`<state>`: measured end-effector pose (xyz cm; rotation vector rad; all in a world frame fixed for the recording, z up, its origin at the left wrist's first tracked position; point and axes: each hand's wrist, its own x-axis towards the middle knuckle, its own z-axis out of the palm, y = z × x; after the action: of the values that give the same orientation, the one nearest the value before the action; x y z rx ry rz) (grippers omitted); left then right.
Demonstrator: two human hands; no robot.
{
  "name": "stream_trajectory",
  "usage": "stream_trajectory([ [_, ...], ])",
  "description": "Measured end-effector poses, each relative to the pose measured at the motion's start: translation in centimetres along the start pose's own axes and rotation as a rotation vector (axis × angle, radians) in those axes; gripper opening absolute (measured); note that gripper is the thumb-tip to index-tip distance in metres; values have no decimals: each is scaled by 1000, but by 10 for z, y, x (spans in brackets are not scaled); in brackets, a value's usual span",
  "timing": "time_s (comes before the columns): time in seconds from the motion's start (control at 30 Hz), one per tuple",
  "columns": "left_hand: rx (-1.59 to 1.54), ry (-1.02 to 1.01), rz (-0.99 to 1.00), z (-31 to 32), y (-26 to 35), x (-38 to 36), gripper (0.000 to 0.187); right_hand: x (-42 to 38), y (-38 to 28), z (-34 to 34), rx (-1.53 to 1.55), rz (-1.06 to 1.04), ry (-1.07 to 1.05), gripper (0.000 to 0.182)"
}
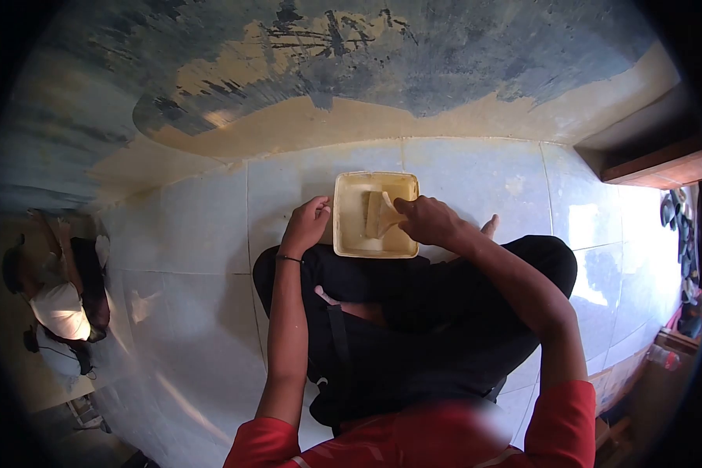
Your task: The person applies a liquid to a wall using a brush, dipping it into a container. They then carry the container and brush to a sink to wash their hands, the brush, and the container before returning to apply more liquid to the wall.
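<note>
A square cream-coloured plastic tub (337,234) stands on the floor just in front of my crossed legs, its inside coated in pale paint. My right hand (429,221) reaches over the tub's right rim, its fingers closed round the handle of a wide paintbrush (385,212). The brush's flat head is down inside the tub, tilted. My left hand (310,221) is beside the tub's left wall, fingers curled in towards the thumb. Whether those fingertips touch the tub, or have anything between them, I cannot make out.
Ahead rises a wall (476,62) with grey-blue patches above a cream lower band. Glossy tiles (195,234) cover the floor. Two people (58,308) sit at the far left. To the right are a wooden ledge (655,164), several shoes (682,234) and a plastic bottle (663,357).
</note>
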<state>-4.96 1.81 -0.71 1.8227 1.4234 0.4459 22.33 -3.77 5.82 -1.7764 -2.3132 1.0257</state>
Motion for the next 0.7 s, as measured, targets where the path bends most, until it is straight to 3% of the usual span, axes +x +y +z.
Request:
stream_trajectory([
  [0.17, -10, -22, -35, -1, 4, -2, 31, 0, 3, 14, 61, -58, -25, 26],
  [0.47, -18, -26, -49, -3, 7, -3, 31, -7, -5, -33, 110, -111, -140, 34],
  [0.7, 2, -43, -52, -3, 5, -1, 30, -33, -24, -74, -25, -91, 50, 32],
])
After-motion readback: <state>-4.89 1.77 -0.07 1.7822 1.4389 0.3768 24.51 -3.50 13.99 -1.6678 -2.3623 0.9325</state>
